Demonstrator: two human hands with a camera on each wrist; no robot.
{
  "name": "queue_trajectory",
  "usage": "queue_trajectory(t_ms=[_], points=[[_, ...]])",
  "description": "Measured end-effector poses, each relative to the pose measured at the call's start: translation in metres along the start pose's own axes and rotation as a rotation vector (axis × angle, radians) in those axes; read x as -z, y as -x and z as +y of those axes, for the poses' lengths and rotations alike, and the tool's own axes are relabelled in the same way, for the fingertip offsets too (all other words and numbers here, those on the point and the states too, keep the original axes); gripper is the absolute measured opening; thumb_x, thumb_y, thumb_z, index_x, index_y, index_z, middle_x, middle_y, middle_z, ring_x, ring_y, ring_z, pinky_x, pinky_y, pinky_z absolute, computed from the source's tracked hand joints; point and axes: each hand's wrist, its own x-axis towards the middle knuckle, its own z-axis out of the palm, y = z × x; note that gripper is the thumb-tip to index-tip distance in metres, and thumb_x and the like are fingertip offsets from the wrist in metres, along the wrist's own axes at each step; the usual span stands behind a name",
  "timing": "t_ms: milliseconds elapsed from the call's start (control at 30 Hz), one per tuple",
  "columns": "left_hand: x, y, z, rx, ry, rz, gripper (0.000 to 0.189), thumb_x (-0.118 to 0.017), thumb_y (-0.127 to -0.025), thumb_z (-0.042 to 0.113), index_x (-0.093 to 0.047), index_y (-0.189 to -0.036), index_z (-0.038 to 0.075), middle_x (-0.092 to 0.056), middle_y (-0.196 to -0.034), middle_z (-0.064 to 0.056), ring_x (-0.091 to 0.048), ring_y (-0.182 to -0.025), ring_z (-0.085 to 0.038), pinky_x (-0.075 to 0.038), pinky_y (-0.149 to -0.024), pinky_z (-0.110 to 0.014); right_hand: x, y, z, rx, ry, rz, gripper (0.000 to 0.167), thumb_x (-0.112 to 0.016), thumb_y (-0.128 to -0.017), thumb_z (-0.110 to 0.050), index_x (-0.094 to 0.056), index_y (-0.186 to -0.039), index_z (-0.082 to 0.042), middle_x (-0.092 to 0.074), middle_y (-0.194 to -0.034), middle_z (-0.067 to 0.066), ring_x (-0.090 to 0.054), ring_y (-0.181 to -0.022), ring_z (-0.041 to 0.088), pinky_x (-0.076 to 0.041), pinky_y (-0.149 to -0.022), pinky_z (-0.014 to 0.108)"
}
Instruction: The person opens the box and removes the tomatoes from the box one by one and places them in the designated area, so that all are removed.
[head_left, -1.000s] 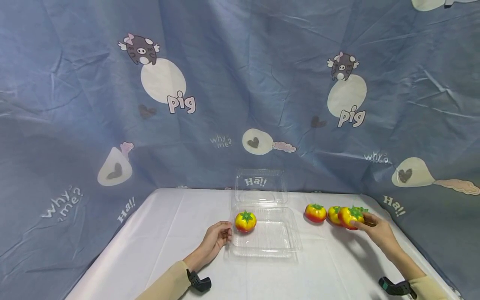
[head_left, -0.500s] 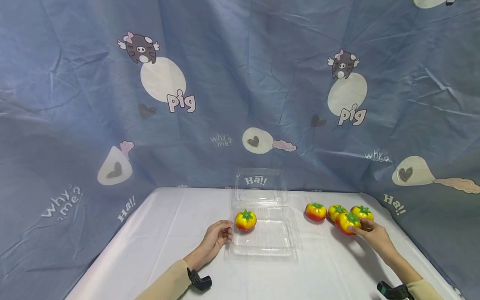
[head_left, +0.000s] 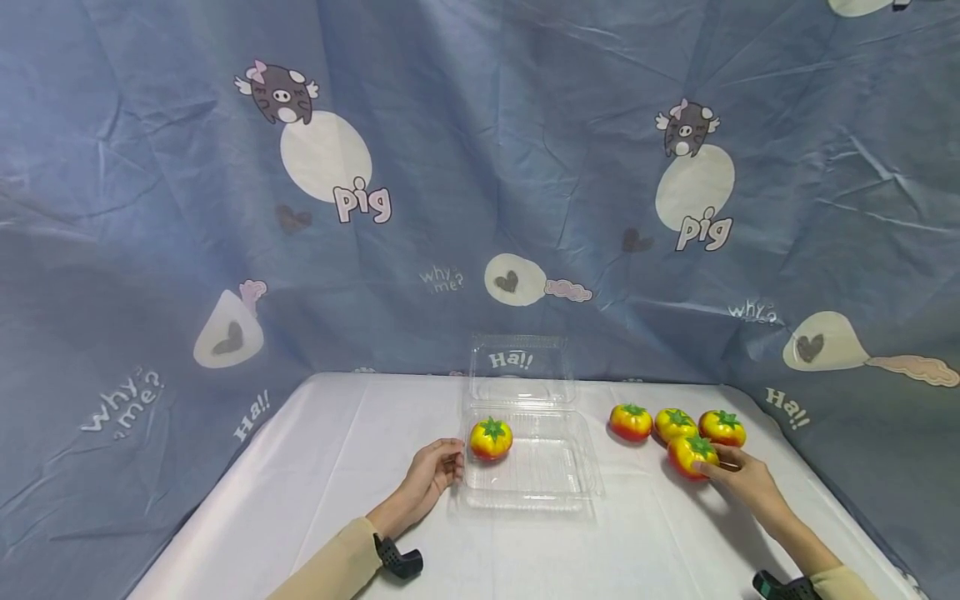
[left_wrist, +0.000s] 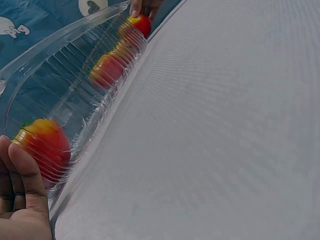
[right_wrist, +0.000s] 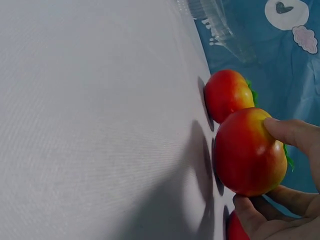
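Observation:
My right hand (head_left: 746, 483) pinches a red-and-yellow toy tomato (head_left: 687, 455) with a green leafy top, between thumb and fingers. In the right wrist view the gripped tomato (right_wrist: 250, 152) covers part of the others behind it. My left hand (head_left: 431, 477) lies at the left side of a clear plastic clamshell box (head_left: 585, 492), whose lid (head_left: 517, 390) stands up at the back. Its fingers (left_wrist: 25, 162) are extended against or very near the box wall. One tomato (head_left: 491, 439) sits inside the box, in the left part.
Three more tomatoes rest on the white tablecloth (head_left: 337, 467) at the right: a left one (head_left: 630, 422), a middle one (head_left: 675, 423) and a right one (head_left: 722, 427). A blue printed curtain (head_left: 450, 167) hangs behind the table.
My right hand has brought the gripped tomato nearer and slightly left, out from in front of the other tomatoes. The left hand and the box have stayed put.

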Motion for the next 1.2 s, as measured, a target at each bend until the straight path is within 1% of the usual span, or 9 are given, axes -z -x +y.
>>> queue_trajectory(t_ms=[67, 300, 567, 800, 1033, 1200], points=[[0.0000, -0.0002, 0.0001, 0.001, 0.000, 0.000, 0.007, -0.054, -0.093, 0.013, -0.053, -0.096, 0.006, -0.056, -0.077, 0.001, -0.051, -0.067, -0.011, -0.045, -0.062, -0.022, -0.0009, -0.0003, 0.0014, -0.005, 0.004, -0.010, 0.093, -0.065, -0.085, -0.055, -0.033, -0.141, 0.012, -0.033, -0.144, 0.037, -0.033, -0.132, 0.052, -0.028, -0.106, 0.062], [-0.0004, 0.0007, 0.0008, 0.008, 0.005, 0.005, 0.007, -0.053, -0.093, 0.012, -0.053, -0.096, 0.006, -0.056, -0.077, 0.001, -0.051, -0.068, -0.011, -0.046, -0.062, -0.022, -0.0042, -0.0012, 0.0048, -0.051, 0.011, -0.028, 0.097, -0.064, -0.082, -0.060, -0.033, -0.141, 0.010, -0.032, -0.144, 0.036, -0.034, -0.130, 0.052, -0.030, -0.105, 0.062], [-0.0010, 0.0006, 0.0019, -0.007, 0.002, 0.003, 0.008, -0.055, -0.092, 0.013, -0.053, -0.095, 0.006, -0.056, -0.077, 0.000, -0.051, -0.067, -0.011, -0.045, -0.062, -0.022, -0.0054, -0.0037, 0.0060, -0.060, 0.008, -0.023, 0.098, -0.064, -0.082, -0.061, -0.033, -0.142, 0.010, -0.031, -0.144, 0.036, -0.032, -0.131, 0.052, -0.029, -0.106, 0.062], [0.0003, 0.0005, 0.0005, 0.000, -0.004, 0.001, 0.008, -0.055, -0.092, 0.013, -0.053, -0.096, 0.006, -0.056, -0.077, 0.000, -0.051, -0.068, -0.011, -0.045, -0.063, -0.022, -0.0059, -0.0059, 0.0091, -0.067, 0.003, -0.034, 0.100, -0.064, -0.081, -0.062, -0.031, -0.142, 0.011, -0.029, -0.146, 0.036, -0.029, -0.133, 0.052, -0.025, -0.108, 0.062], [0.0002, 0.0006, 0.0006, -0.001, 0.000, 0.002, 0.008, -0.054, -0.092, 0.012, -0.053, -0.096, 0.005, -0.055, -0.077, 0.000, -0.051, -0.068, -0.011, -0.045, -0.063, -0.022, -0.0057, -0.0060, 0.0093, -0.065, 0.012, -0.035, 0.100, -0.063, -0.082, -0.062, -0.032, -0.142, 0.011, -0.029, -0.145, 0.037, -0.029, -0.133, 0.053, -0.027, -0.108, 0.062], [-0.0004, 0.0009, 0.0008, 0.002, 0.005, 0.007, 0.006, -0.053, -0.092, 0.012, -0.054, -0.095, 0.006, -0.055, -0.077, 0.000, -0.051, -0.067, -0.011, -0.045, -0.062, -0.022, -0.0056, -0.0057, 0.0097, -0.071, 0.008, -0.050, 0.099, -0.062, -0.082, -0.062, -0.030, -0.143, 0.010, -0.029, -0.146, 0.036, -0.028, -0.133, 0.053, -0.026, -0.108, 0.063]])
